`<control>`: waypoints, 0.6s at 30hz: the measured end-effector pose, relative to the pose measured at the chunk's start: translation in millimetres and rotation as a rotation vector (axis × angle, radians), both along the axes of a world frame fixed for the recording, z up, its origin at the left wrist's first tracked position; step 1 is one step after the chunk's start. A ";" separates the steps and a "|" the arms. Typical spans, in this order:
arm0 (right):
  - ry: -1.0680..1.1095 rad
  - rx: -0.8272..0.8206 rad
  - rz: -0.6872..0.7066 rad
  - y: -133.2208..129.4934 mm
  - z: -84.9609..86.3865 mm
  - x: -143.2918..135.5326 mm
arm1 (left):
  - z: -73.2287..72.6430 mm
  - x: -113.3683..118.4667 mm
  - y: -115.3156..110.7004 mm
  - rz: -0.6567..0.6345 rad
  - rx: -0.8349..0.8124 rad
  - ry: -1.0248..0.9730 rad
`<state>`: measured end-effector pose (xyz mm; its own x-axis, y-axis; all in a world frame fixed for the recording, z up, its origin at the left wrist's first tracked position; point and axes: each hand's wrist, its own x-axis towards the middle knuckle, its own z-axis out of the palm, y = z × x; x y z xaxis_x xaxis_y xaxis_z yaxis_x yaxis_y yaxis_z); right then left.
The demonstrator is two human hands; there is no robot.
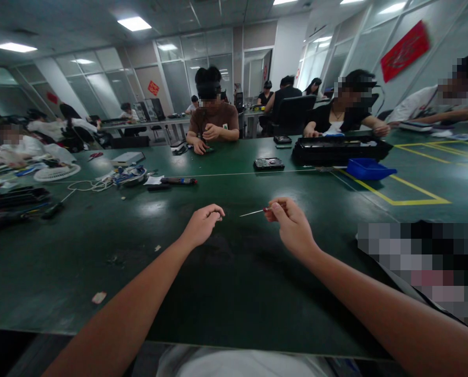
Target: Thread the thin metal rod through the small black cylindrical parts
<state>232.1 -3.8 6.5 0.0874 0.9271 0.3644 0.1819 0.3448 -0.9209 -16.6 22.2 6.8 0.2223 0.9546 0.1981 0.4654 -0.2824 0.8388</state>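
Just above the green table, my right hand [291, 220] is closed around the red handle of a small screwdriver [253, 212]. Its thin metal shaft points left, towards my other hand. My left hand [203, 222] is held a short way from the tip, thumb and fingers curled together; whether something small is pinched there I cannot make out. The shaft and the left fingertips are apart. Beyond both hands a hard drive [269, 164] lies on the table.
The green table [234, 303] carries a blue scoop-like tray [370, 169], a long black casing [342, 150], a pen-like tool [179, 180] and a tangle of cables [127, 177]. Dark parts [16, 201] lie at the left. Several co-workers sit opposite, one person in brown [214, 123] straight ahead.
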 end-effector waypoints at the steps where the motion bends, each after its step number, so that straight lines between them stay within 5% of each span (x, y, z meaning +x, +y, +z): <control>1: -0.003 -0.001 0.004 0.3 -0.6 0.3 | -0.4 -3.3 3.3 0.040 -0.038 -0.083; 9: -0.010 0.000 0.014 1.2 -2.0 2.0 | 11.9 -44.1 24.1 0.321 -0.215 -0.517; 18: 0.002 -0.022 0.017 -0.4 1.0 0.4 | 39.8 -141.5 16.5 0.658 -0.271 -0.731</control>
